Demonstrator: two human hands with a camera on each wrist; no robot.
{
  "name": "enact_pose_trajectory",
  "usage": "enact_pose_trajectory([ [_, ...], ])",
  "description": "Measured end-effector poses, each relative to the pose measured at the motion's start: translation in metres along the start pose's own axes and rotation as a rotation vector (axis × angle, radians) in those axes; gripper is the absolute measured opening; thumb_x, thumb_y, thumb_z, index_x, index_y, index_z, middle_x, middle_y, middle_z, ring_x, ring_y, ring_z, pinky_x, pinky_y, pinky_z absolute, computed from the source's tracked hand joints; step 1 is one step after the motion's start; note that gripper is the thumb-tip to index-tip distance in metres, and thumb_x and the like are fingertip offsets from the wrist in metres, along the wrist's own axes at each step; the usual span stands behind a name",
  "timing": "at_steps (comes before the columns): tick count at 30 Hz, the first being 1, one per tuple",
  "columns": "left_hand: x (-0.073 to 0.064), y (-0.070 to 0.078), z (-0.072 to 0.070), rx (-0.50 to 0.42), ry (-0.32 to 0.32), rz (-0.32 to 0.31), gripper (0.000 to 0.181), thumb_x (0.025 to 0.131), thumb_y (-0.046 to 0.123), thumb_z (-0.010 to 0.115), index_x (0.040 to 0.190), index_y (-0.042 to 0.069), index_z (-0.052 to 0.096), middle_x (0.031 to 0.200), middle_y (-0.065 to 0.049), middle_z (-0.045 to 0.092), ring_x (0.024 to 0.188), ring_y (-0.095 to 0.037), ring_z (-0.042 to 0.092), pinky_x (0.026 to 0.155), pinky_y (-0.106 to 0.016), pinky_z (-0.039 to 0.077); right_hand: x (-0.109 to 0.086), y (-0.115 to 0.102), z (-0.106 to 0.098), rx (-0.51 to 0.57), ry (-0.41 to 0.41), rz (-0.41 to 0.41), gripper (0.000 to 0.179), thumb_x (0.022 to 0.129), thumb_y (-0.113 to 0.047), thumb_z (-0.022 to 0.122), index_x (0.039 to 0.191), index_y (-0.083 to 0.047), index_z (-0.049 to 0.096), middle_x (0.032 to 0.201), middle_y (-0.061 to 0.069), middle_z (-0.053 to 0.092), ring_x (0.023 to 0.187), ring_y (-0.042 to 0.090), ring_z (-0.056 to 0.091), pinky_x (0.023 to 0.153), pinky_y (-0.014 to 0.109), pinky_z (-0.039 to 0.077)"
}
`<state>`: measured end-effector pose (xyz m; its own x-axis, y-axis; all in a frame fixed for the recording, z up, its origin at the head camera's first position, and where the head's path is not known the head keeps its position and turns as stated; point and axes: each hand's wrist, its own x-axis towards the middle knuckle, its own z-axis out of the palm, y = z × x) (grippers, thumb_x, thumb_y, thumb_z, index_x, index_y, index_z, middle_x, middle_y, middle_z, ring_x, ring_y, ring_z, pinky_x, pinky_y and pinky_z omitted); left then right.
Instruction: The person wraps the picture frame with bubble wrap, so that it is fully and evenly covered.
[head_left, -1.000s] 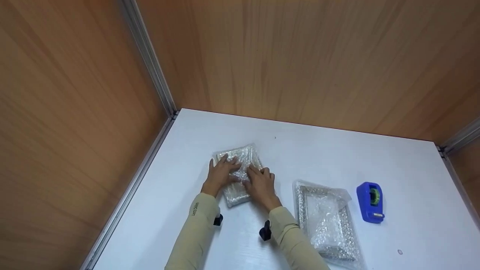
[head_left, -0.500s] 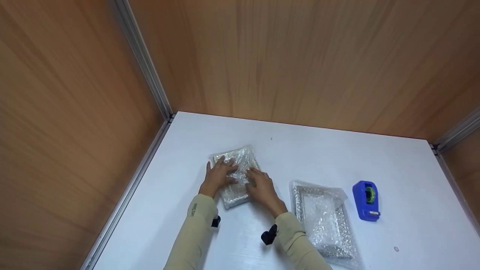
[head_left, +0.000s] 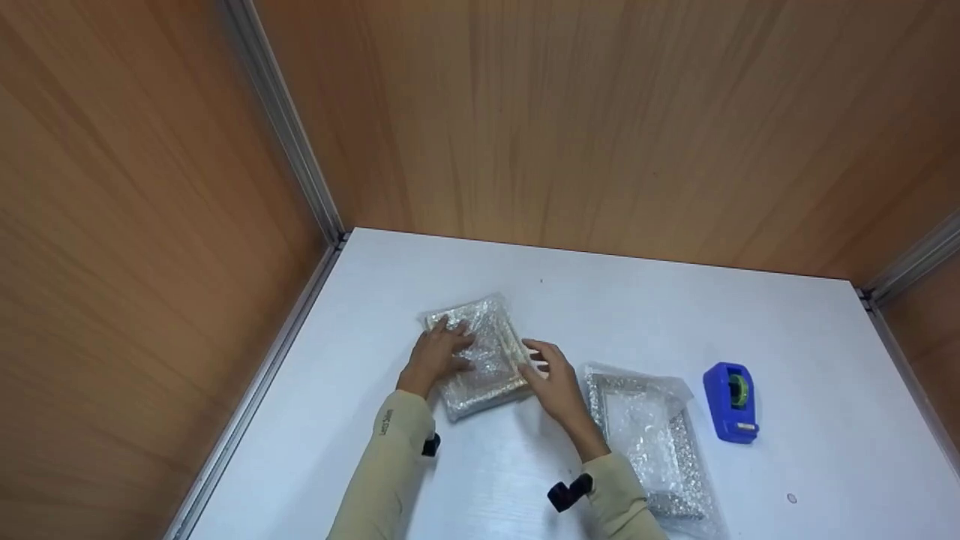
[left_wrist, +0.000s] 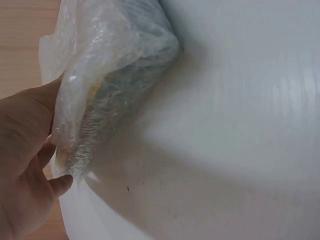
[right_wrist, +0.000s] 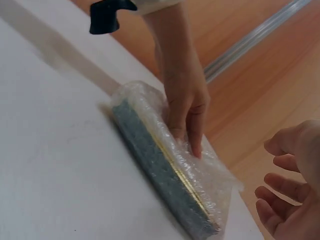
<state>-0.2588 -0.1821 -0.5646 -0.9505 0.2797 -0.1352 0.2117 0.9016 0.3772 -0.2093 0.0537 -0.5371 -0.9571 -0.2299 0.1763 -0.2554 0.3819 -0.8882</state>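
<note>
A flat rectangular frame in clear bubble wrap [head_left: 493, 358] lies tilted on the white table; gold and dark edges show through the wrap in the right wrist view. My left hand [head_left: 435, 358] rests on its left part, fingers spread over the wrap. Seen from the left wrist, the thumb of the left hand [left_wrist: 25, 155] is by a wrapped corner. My right hand [head_left: 556, 386] is just off the package's right edge, its fingers loosely bent. From the right wrist, a gap shows between the right hand [right_wrist: 295, 185] and the wrap, with nothing in the fingers.
A second bubble-wrapped frame [head_left: 684, 450] lies to the right of my right forearm. Beyond it stands a blue tape dispenser [head_left: 729, 409] with a green roll. Wood-grain panels [head_left: 600, 135] border the table [head_left: 810, 337] at the back and sides.
My right hand has lifted off the middle of the wrap and moved right, past the package's edge. The left hand stays on the package. The view has shifted slightly.
</note>
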Motion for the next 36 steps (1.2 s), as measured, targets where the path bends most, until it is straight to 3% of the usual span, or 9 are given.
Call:
enact_pose_trajectory([
  [4,0.002,-0.001,0.0,-0.009,-0.007,0.0,0.063,0.078,0.042,0.067,0.135,0.024,0.047,0.149,0.0,0.028,0.14,-0.031,0.012,0.108,-0.058,0.016,-0.009,-0.006,-0.018,0.017,0.054,0.017,0.038,0.089,-0.018,0.061,0.126,-0.012,0.054,0.121,0.004,0.055,0.107,0.024,0.054,0.087,0.042,0.047],
  [12,0.002,-0.003,0.0,-0.018,-0.013,-0.011,0.064,0.077,0.041,0.067,0.135,0.024,0.046,0.149,0.0,0.029,0.14,-0.03,0.011,0.109,-0.056,0.015,-0.037,-0.029,-0.054,0.091,0.132,0.036,0.037,0.089,-0.01,0.06,0.125,-0.002,0.053,0.119,0.015,0.056,0.101,0.028,0.055,0.084,0.037,0.046],
  [18,-0.001,-0.005,0.0,-0.011,-0.003,0.008,0.064,0.078,0.041,0.067,0.135,0.023,0.047,0.148,-0.002,0.03,0.139,-0.033,0.013,0.108,-0.058,0.017,-0.055,-0.039,-0.077,0.054,0.157,0.025,0.036,0.09,-0.008,0.059,0.124,-0.002,0.053,0.116,0.011,0.057,0.098,0.025,0.055,0.083,0.03,0.047],
  [23,-0.002,-0.004,0.0,0.002,-0.005,0.006,0.064,0.078,0.041,0.067,0.135,0.023,0.047,0.148,-0.003,0.031,0.139,-0.033,0.014,0.108,-0.057,0.018,-0.069,-0.035,-0.095,0.019,0.224,0.053,0.035,0.087,-0.002,0.061,0.121,0.0,0.055,0.114,0.01,0.06,0.097,0.026,0.056,0.08,0.026,0.047],
  [29,-0.002,-0.004,0.0,-0.017,0.0,0.017,0.064,0.078,0.04,0.067,0.135,0.022,0.047,0.148,-0.004,0.031,0.139,-0.034,0.014,0.108,-0.057,0.017,-0.087,-0.025,-0.118,-0.079,0.277,0.15,0.035,0.088,-0.005,0.061,0.122,-0.001,0.055,0.114,0.009,0.059,0.097,0.019,0.056,0.078,0.02,0.046],
  [36,-0.002,-0.004,0.0,-0.037,-0.01,0.014,0.064,0.078,0.039,0.067,0.136,0.022,0.046,0.149,-0.003,0.029,0.139,-0.033,0.012,0.109,-0.057,0.015,-0.104,0.014,-0.143,-0.137,0.352,0.25,0.035,0.09,-0.019,0.061,0.123,-0.009,0.056,0.116,0.007,0.06,0.095,0.006,0.054,0.078,0.015,0.043],
])
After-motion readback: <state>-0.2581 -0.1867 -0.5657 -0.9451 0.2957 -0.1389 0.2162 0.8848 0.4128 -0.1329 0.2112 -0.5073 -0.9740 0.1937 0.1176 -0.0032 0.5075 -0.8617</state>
